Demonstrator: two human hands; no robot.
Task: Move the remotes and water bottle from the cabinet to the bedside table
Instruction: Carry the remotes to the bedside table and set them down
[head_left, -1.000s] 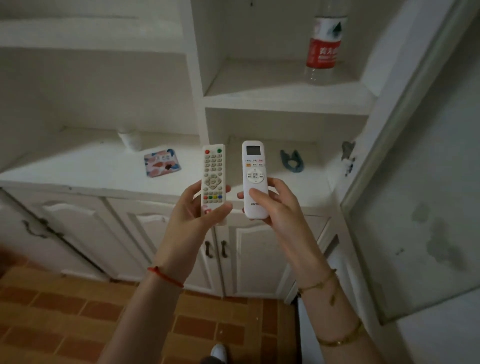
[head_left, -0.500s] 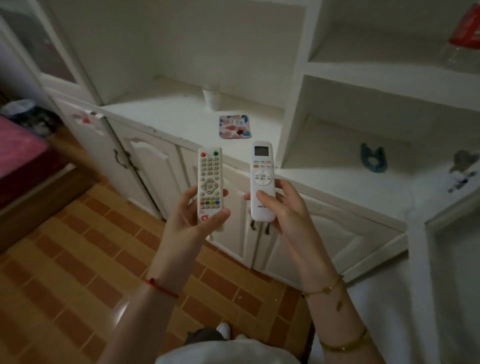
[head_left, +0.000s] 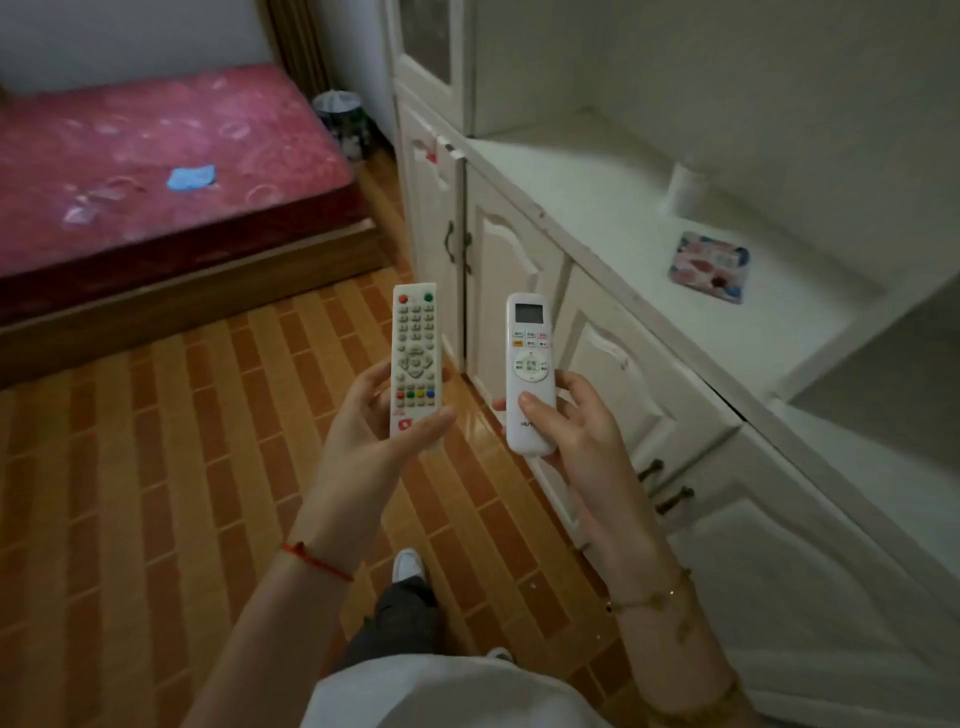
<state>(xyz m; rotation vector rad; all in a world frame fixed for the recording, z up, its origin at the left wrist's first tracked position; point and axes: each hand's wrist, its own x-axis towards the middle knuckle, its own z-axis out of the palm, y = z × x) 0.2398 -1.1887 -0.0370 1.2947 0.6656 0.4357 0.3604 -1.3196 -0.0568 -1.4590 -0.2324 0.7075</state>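
My left hand (head_left: 371, 441) holds a white TV remote (head_left: 414, 358) with many coloured buttons, upright, over the tiled floor. Beside it my right hand (head_left: 574, 441) grips a white air-conditioner remote (head_left: 530, 371) with a small screen at its top. Both remotes face me, a hand's width apart. The white cabinet (head_left: 613, 364) runs along the right. The water bottle and the bedside table are out of view.
A bed with a pink mattress (head_left: 150, 150) and a blue cloth (head_left: 191, 177) fills the upper left. A dark bin (head_left: 343, 122) stands between bed and cabinet. On the cabinet counter lie a patterned packet (head_left: 709, 266) and a white cup (head_left: 685, 189). Orange tiled floor (head_left: 182, 467) stretches ahead.
The view has swung left, away from the cabinet shelves toward the bed. The bottle has left the frame. Both hands keep the remotes in the same grip.
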